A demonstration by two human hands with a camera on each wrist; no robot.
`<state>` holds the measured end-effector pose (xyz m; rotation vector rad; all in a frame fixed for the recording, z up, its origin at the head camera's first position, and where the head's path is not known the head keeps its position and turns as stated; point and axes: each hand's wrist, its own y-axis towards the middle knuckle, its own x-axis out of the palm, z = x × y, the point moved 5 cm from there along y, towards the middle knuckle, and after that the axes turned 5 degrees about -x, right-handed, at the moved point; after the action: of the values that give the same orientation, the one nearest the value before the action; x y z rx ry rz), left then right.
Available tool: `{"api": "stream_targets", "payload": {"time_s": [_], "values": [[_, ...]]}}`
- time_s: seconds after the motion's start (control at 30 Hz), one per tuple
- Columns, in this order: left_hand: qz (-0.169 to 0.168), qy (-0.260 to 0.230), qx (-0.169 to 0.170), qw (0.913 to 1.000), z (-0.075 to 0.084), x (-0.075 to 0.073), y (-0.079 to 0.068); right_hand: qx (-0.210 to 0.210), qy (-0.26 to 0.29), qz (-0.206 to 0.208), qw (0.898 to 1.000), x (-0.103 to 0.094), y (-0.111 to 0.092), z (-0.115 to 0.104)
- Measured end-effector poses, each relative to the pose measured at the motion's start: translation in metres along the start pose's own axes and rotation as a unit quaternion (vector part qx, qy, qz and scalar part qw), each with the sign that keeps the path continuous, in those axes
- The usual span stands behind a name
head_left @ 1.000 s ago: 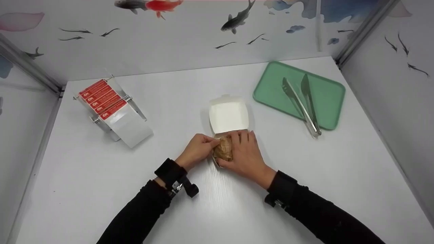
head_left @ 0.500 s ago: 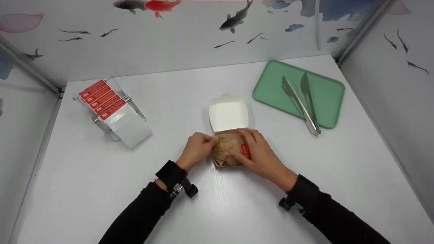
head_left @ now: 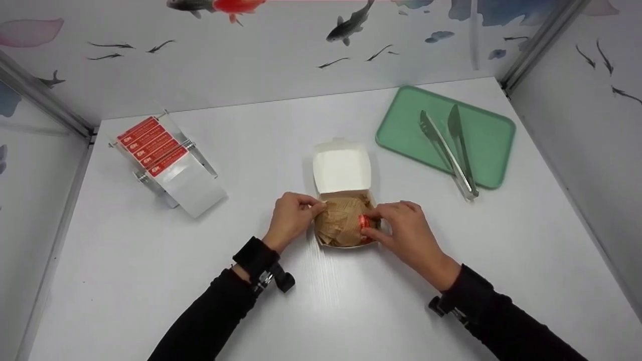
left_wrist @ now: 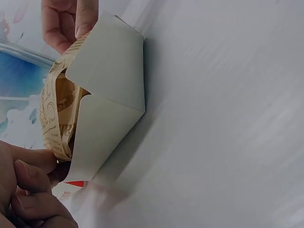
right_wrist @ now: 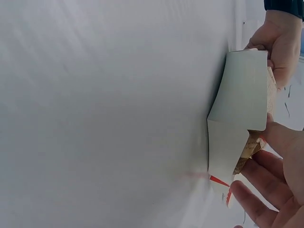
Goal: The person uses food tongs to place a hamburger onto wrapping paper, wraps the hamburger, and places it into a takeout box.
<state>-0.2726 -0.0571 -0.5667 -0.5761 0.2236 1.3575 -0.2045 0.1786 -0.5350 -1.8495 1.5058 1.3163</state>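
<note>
A brown-paper-wrapped burger (head_left: 341, 220) with a red label sits in a white burger box (head_left: 342, 168), whose lid is folded back. My left hand (head_left: 291, 218) pinches the box's left rim, its fingertips right beside the paper. On the other side my right hand (head_left: 409, 230) grips the wrapped burger's right end, thumb and fingers around the red label. In the left wrist view the box wall (left_wrist: 107, 66) stands close in front of printed paper (left_wrist: 50, 109). The right wrist view shows the thumb at the box rim and other fingers on the wrapper (right_wrist: 249, 147).
A label dispenser (head_left: 170, 165) with red stickers stands at the back left of the white table (head_left: 281, 311). Metal tongs (head_left: 459, 155) lie on a green tray (head_left: 491, 145) at the back right, their joined end overhanging its front edge.
My right hand has moved right, off the middle of the wrapped burger to its right end, and the red label has come into view. My left hand stays nearly in place.
</note>
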Motion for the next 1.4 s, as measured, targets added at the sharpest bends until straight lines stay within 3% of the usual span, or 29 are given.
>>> {"api": "stream_targets", "payload": {"time_s": [0.2,0.47,0.7,0.93,1.07,1.17,1.4], "values": [[0.011,0.021,0.008,0.9997,-0.001,0.001,-0.001,-0.007,-0.029,-0.006,1.000,0.002,0.002,-0.005],[0.020,0.035,0.018,0.9990,-0.001,-0.002,-0.004,-0.002,-0.082,0.044,0.996,-0.002,-0.004,-0.004],[0.016,0.033,0.027,0.9990,0.001,-0.002,-0.005,0.031,-0.051,0.048,0.997,-0.002,-0.008,0.003],[0.017,0.042,0.029,0.9986,0.003,-0.002,-0.005,-0.005,-0.057,0.054,0.997,-0.004,-0.009,-0.006],[0.019,0.045,0.032,0.9983,0.003,-0.002,-0.005,0.007,-0.066,0.039,0.997,-0.004,-0.007,-0.008],[0.021,0.043,0.034,0.9983,0.002,-0.001,-0.005,0.037,-0.043,0.022,0.998,-0.002,-0.004,-0.005],[0.014,0.032,0.033,0.9988,0.000,0.003,-0.006,0.088,0.090,-0.048,0.991,0.008,-0.001,0.007]]}}
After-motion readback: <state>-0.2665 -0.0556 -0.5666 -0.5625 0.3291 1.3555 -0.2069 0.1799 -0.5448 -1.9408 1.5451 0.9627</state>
